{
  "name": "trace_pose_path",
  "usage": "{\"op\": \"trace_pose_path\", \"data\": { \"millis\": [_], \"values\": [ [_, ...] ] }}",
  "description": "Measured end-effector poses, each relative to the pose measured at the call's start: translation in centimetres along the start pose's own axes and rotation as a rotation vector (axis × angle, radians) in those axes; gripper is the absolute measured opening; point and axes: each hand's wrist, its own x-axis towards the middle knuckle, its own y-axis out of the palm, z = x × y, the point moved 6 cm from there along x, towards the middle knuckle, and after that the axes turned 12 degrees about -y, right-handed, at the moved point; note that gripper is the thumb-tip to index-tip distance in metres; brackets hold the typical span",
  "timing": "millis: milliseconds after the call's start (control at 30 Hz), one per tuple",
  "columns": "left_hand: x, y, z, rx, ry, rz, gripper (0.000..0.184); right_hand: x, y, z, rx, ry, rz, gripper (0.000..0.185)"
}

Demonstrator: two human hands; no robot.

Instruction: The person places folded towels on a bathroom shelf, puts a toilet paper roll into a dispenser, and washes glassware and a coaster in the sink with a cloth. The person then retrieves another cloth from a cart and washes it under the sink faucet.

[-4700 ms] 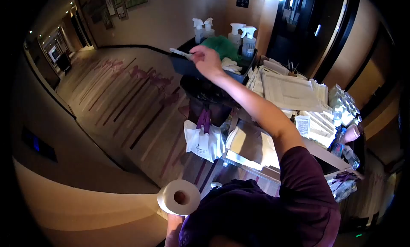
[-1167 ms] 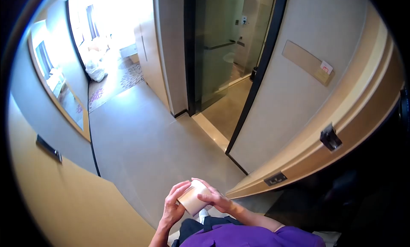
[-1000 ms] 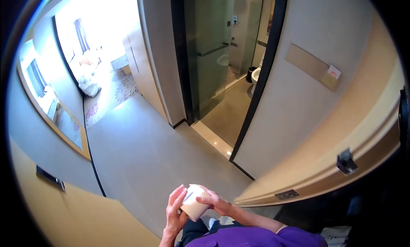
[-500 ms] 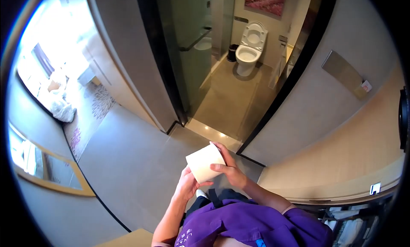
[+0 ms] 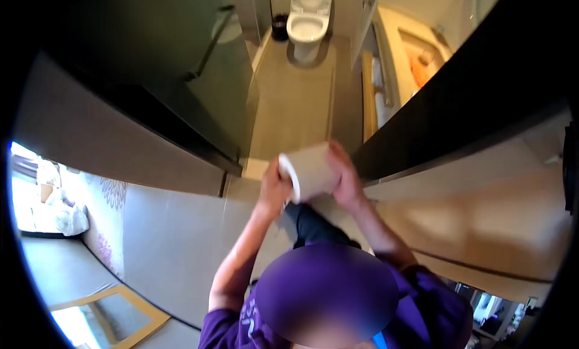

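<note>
Both my hands hold a white toilet paper roll (image 5: 314, 171) in front of my body, at the bathroom doorway. My left hand (image 5: 275, 187) grips its left end, where the round rim shows. My right hand (image 5: 344, 175) is wrapped round the right end, slightly blurred by motion. The roll lies roughly sideways, tilted a little. Some of my fingers are hidden behind it.
Ahead, a white toilet (image 5: 306, 28) stands with its lid up beside a black bin (image 5: 280, 27). A glass door (image 5: 205, 77) is at the left, a washbasin counter (image 5: 392, 65) at the right. A framed mirror (image 5: 111, 316) lies low at the left.
I have moved closer to the bathroom doorway, and the basin counter has come into view. The roll has turned in my hands, with one rim now facing left.
</note>
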Motion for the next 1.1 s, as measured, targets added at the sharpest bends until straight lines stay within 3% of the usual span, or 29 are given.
{"op": "trace_pose_path", "data": {
  "millis": [67,367,500,600,833,1100],
  "values": [
    [4.6,0.9,-3.9,-0.252,-0.244,0.175,0.032,5.3,1.0,1.1,0.128,-0.016,0.03,0.051],
    [25.9,2.1,-11.8,-0.105,-0.185,0.239,0.035,24.5,1.7,4.8,-0.113,-0.202,0.03,0.053],
    [32.7,4.9,-12.5,-0.087,-0.322,0.277,0.035,30.0,-1.0,5.6,-0.273,-0.222,-0.126,0.024],
    [37.9,6.8,-12.7,-0.01,-0.349,0.344,0.034,33.9,-3.8,6.0,-0.293,-0.275,-0.23,0.014],
    [52.5,11.5,-16.6,0.026,-0.296,0.521,0.044,44.6,-7.0,9.3,-0.273,-0.283,-0.474,0.012],
    [65.9,16.2,-22.3,0.179,-0.511,0.677,0.035,57.2,-8.4,13.4,-0.424,-0.271,-0.574,0.012]
  ]
}}
